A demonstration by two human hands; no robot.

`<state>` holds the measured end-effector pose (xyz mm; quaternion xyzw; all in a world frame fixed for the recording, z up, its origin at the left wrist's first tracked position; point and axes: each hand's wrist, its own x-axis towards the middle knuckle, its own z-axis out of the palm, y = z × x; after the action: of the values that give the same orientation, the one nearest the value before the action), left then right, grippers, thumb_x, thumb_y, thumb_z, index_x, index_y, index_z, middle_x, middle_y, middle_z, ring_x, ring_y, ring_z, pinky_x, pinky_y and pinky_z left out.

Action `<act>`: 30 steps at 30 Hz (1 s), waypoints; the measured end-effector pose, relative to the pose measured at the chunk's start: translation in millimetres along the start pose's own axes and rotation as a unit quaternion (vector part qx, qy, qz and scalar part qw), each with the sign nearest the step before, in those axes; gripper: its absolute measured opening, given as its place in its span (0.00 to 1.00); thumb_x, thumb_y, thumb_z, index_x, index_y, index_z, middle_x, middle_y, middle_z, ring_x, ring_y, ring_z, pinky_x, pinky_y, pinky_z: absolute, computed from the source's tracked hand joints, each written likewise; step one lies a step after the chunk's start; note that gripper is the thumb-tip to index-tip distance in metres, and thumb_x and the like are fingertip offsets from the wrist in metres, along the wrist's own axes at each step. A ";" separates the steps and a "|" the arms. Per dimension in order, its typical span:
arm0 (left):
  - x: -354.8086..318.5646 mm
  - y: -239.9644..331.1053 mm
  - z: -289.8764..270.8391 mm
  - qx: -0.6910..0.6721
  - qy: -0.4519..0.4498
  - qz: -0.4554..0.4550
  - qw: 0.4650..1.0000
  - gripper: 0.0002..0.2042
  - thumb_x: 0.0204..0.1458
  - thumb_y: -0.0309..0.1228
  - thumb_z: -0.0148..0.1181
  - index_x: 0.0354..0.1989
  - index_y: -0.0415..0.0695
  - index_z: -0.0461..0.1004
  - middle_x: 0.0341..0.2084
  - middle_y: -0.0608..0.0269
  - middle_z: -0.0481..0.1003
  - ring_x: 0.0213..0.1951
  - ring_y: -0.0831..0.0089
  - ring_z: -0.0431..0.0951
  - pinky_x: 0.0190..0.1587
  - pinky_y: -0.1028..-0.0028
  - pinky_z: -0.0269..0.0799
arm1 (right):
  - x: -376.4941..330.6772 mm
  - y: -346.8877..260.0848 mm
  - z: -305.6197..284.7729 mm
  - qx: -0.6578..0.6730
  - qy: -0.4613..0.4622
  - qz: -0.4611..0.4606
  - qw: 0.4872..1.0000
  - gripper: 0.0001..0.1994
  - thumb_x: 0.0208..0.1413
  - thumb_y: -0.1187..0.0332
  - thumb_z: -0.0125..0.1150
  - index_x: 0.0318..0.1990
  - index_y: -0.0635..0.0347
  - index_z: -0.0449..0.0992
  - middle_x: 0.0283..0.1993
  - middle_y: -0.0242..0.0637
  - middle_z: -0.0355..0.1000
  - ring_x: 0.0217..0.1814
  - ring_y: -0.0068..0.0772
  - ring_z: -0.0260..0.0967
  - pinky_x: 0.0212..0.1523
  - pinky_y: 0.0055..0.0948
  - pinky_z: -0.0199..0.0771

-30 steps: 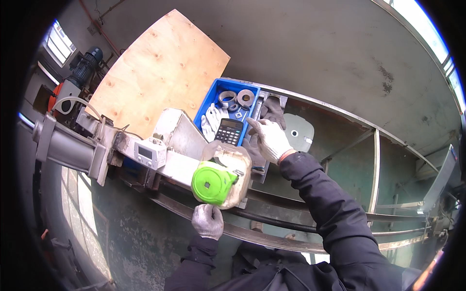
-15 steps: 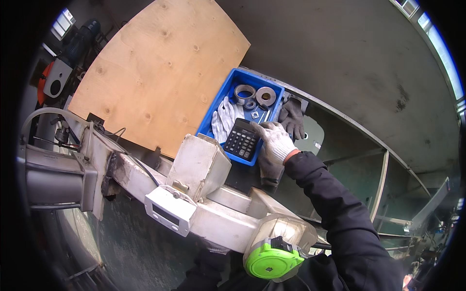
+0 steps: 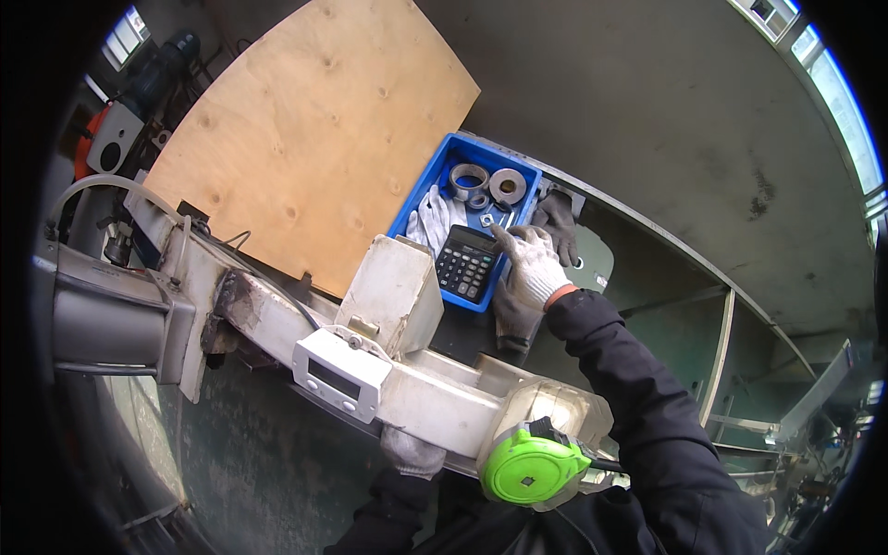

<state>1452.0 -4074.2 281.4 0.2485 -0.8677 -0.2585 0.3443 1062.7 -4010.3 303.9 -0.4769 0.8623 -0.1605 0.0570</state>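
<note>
My right hand (image 3: pixel 532 265), in a white-and-grey work glove, hovers at the right edge of a blue plastic tray (image 3: pixel 407 212). Its index finger stretches toward the top right corner of a black calculator (image 3: pixel 466 264); nothing shows in the grasp. The calculator lies tilted in the tray's near end, over a white glove (image 3: pixel 432 217). Behind it sit tape rolls (image 3: pixel 508 186) and a small square metal piece (image 3: pixel 487 220). My left hand (image 3: pixel 412 453), gloved too, is against the near side of a pale metal beam (image 3: pixel 435 407), its fingers hidden.
A wide plywood sheet (image 3: pixel 305 139) lies left of the tray. Grey gloves (image 3: pixel 557 225) rest at its right. On the beam are a white display box (image 3: pixel 340 374), a pale block (image 3: pixel 393 291) and a green tape measure (image 3: pixel 527 470). A metal cylinder (image 3: pixel 106 319) stands at left.
My right hand has drawn slightly off the calculator, uncovering more of its right side. More of my left glove shows below the beam. The whole view has shifted a little.
</note>
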 end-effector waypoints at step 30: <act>-12.0 -4.9 -4.5 0.096 -0.084 -0.011 0.992 0.07 0.51 0.24 0.72 0.37 0.48 0.83 0.28 0.58 0.76 0.35 0.49 0.81 0.38 0.48 0.79 | -43.6 0.1 -11.2 -0.029 0.001 -0.047 0.998 0.43 0.59 0.78 0.62 0.86 0.51 0.64 0.75 0.61 0.72 0.80 0.71 0.64 0.82 0.65 0.63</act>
<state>1464.2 -4071.8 275.5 0.2673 -0.9115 -0.1982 0.2417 1083.3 -3971.1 312.1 -0.5177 0.8436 -0.1384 0.0343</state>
